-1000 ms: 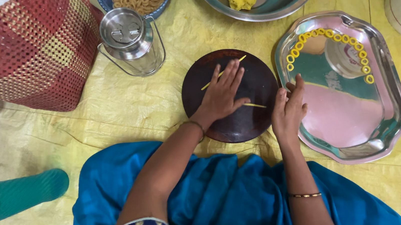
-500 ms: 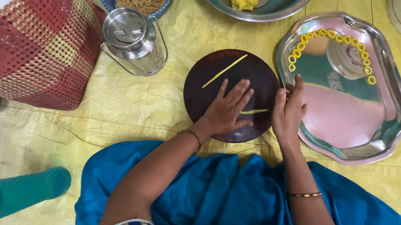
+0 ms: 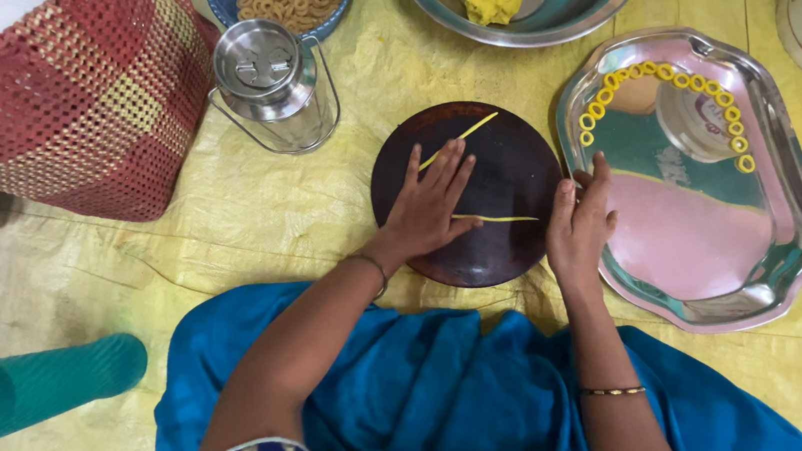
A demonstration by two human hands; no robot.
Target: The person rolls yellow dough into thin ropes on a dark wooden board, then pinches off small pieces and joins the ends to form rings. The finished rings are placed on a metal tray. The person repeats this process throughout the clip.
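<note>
- The round board (image 3: 505, 168) lies between the lidded can (image 3: 272, 84), behind-left, and the tray (image 3: 701, 252), right.
- Dough rings (image 3: 658, 75) line the tray's far rim.
- The bowl (image 3: 587, 3) sits behind the board.

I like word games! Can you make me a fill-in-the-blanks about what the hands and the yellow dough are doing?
1. The left hand lies flat on the round dark ____ board.
2. A thin yellow dough strand lies on it, under that hand's ____.
3. The small dough rings sit in a curved row on the steel ____.
4. The right hand rests between the board and the ____.

Missing words: brown; fingers; tray; tray
</note>
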